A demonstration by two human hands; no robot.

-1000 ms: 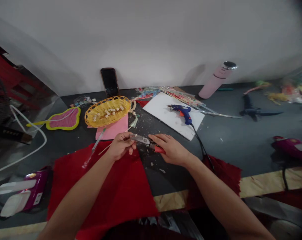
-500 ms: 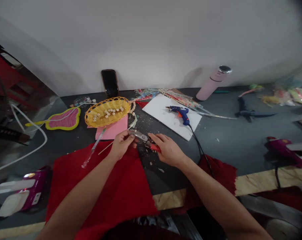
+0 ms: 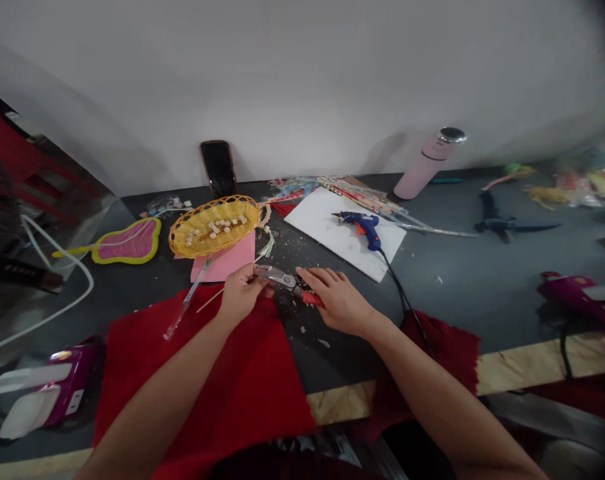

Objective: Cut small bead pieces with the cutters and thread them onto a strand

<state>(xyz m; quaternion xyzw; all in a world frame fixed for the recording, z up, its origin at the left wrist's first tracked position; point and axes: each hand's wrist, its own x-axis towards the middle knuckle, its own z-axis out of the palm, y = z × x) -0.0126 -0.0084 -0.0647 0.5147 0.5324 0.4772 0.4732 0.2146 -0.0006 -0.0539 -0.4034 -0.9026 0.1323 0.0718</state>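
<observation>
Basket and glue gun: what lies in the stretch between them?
In the head view, from the basket to the glue gun: a string of beads with a tassel, dark tabletop with pale crumbs, then part of the white board.

Tips of metal cutters partly hidden by left hand; plastic packets at right blurred.

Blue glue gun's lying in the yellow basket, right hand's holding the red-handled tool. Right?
Wrong on the glue gun's place: the head view shows the blue glue gun lying on the white board. The rest stands: the right hand is holding the red-handled tool.
</observation>
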